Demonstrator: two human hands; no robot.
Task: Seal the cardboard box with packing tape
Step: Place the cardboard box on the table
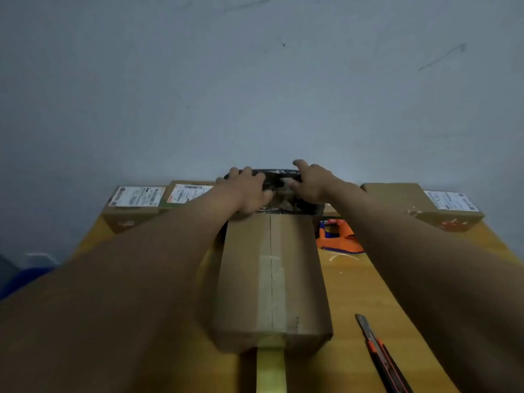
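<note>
A long cardboard box (246,279) lies on the wooden table (354,293), running away from me. A strip of clear packing tape (270,285) covers its top seam and hangs over the near end as a yellowish strip (270,370). At the box's far end sits a dark, shiny plastic-wrapped bundle (280,194). My left hand (246,191) and my right hand (312,181) both grip this bundle from its two sides. An orange tape dispenser (338,236) lies to the right of the box.
An orange-and-black utility knife (382,355) lies at the front right. Labelled cardboard boxes stand along the far edge, two at the left (136,205) and one at the right (422,205). A grey wall (255,80) rises right behind the table.
</note>
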